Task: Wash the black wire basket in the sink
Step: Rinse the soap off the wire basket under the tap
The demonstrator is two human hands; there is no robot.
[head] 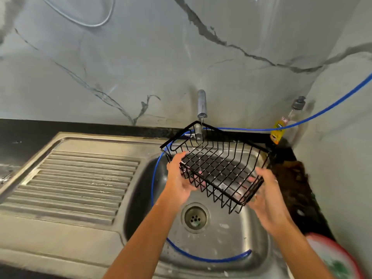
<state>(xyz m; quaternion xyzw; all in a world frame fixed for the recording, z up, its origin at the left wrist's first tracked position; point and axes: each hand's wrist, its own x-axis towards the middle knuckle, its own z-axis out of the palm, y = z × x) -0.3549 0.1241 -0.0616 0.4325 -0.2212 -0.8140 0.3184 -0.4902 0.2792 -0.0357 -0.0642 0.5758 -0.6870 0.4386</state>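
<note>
I see my left hand (pixel 179 178) and right hand (pixel 265 194) gripping the black wire basket (pixel 216 168) under the tap's thin stream (pixel 201 133), fingertips half-hidden behind wires, above the steel sink (pixel 231 238).

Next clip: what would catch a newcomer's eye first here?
The black wire basket, held tilted over the steel sink by the left hand and right hand, sits mid-frame. A thin stream from the tap falls into its far corner. A blue hose runs from the right wall and loops round the basin.
</note>
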